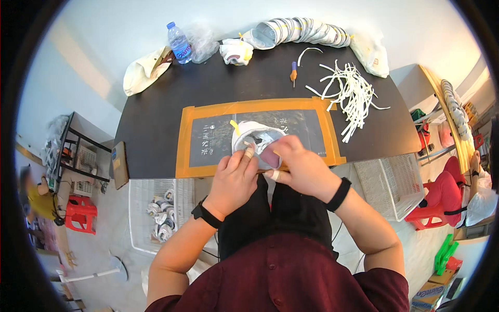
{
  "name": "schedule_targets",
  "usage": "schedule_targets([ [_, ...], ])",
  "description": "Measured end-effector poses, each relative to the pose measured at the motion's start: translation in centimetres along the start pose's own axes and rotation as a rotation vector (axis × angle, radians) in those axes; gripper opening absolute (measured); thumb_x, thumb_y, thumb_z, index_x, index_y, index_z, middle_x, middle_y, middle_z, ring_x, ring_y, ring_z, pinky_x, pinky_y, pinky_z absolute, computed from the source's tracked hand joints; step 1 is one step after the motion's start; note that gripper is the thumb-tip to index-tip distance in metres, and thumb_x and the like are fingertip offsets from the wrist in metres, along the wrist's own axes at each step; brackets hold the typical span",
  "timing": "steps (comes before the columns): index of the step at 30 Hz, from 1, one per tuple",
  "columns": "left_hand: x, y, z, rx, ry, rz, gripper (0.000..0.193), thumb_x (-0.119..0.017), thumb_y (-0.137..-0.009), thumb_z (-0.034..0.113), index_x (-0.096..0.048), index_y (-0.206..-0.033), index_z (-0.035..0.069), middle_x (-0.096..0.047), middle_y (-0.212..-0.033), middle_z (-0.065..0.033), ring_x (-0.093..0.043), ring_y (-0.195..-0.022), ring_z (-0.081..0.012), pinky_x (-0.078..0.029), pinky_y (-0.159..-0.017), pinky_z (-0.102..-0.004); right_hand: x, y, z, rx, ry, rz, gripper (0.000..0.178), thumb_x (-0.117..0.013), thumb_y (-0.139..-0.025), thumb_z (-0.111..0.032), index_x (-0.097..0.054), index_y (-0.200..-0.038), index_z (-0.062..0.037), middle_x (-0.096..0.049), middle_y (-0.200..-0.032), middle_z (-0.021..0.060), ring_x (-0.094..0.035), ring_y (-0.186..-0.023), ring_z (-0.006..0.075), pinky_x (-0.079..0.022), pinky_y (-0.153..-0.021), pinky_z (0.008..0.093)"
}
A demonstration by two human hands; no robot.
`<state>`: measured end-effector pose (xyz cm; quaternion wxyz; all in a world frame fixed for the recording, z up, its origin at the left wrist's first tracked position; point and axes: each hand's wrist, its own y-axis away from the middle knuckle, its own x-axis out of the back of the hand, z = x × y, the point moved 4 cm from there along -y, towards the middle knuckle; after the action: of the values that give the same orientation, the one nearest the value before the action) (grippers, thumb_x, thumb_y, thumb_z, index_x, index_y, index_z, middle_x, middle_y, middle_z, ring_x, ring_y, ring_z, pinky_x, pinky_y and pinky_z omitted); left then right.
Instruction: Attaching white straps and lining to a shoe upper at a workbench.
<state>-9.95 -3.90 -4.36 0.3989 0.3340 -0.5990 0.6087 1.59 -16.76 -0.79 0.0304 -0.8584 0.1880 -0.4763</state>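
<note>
A white, cup-shaped fabric piece (254, 126) with a grey inside, a mauve patch and a yellow tab rests on the taped mat (215, 117) at the table's near edge. My left hand (236, 177) is closed on its near left rim, with tape round a finger. On the piece's right side my right hand (304, 169) is closed too, thumb taped, fingers bent over the rim. Whether anything small sits between the right fingertips is hidden. The piece's opening faces me, and pale folds show inside it.
Thin white strips (345, 96) lie in a heap at right, near an orange-handled awl (293, 73). Along the back stand nested white pieces (301, 32), a water bottle (179, 42) and plastic bags. Below are a basket (140, 208) of rolled pieces and another basket (390, 182).
</note>
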Motion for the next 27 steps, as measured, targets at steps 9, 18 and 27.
schedule_targets([
  [9, -0.5, 0.1, 0.5, -0.052, -0.175, -0.002, 0.036, -0.06, -0.078, 0.011, -0.059, -0.112, 0.001, -0.061, -0.111, -0.0115, -0.051, -0.116, -0.0277, -0.04, -0.092, -0.0397, -0.2, -4.3, -0.8, -0.109, 0.203, 0.1, 0.024, -0.065, -0.082, -0.013, -0.054, -0.1, -0.0002, -0.058, -0.102, 0.0196, -0.065, -0.09, 0.0385, -0.054, -0.077, 0.0455],
  [18, -0.5, -0.1, 0.7, -0.023, -0.146, -0.05, 0.029, -0.056, -0.084, 0.013, -0.057, -0.112, 0.005, -0.06, -0.12, -0.0152, -0.049, -0.125, -0.031, -0.04, -0.1, -0.0406, 0.3, -7.0, -2.9, 0.296, 0.31, 0.134, 0.021, -0.064, -0.079, -0.01, -0.055, -0.098, -0.0029, -0.062, -0.097, 0.013, -0.065, -0.093, 0.0317, -0.054, -0.079, 0.0418],
  [27, -0.1, -0.1, 0.0, 0.12, 0.08, 0.087, 0.046, -0.061, -0.075, 0.005, -0.058, -0.121, 0.0, -0.061, -0.126, -0.0148, -0.053, -0.122, -0.0286, -0.041, -0.097, -0.0425, -1.3, -4.3, 0.8, -0.154, 0.313, -0.035, 0.016, -0.061, -0.087, -0.014, -0.056, -0.098, -0.004, -0.063, -0.087, 0.0183, -0.068, -0.075, 0.0352, -0.056, -0.065, 0.0435],
])
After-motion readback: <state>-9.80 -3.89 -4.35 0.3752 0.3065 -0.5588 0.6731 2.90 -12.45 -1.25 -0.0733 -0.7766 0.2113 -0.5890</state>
